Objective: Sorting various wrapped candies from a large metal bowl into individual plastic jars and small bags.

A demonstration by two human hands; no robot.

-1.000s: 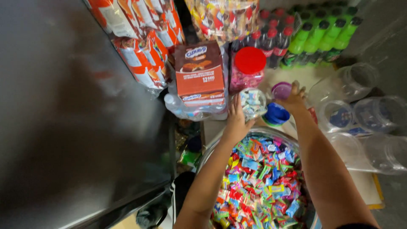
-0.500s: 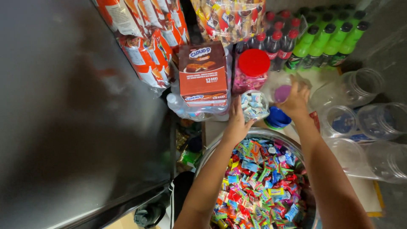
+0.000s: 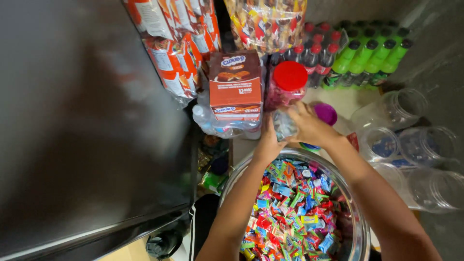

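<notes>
Stockroom floor, crowded: red-lidded jar and green bottles lying across the upper frame, empty clear jars at right. At centre, left hand and right hand are closing together around a small clear candy-filled jar, above the metal bowl of wrapped candies. Judged step: capping; steady grip needed.

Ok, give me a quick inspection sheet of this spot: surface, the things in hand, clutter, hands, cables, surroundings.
Surface: pale counter, crowded.
Things in hand: small clear jar of sweets, above the metal bowl of wrapped candies.
Clutter: red-lidded jar, purple lid, orange snack box, empty clear jars, green bottles.
Hands: left hand supports the jar; right hand closes over its top.
Cables: nothing seen.
Surroundings: dark panel to the left.
</notes>
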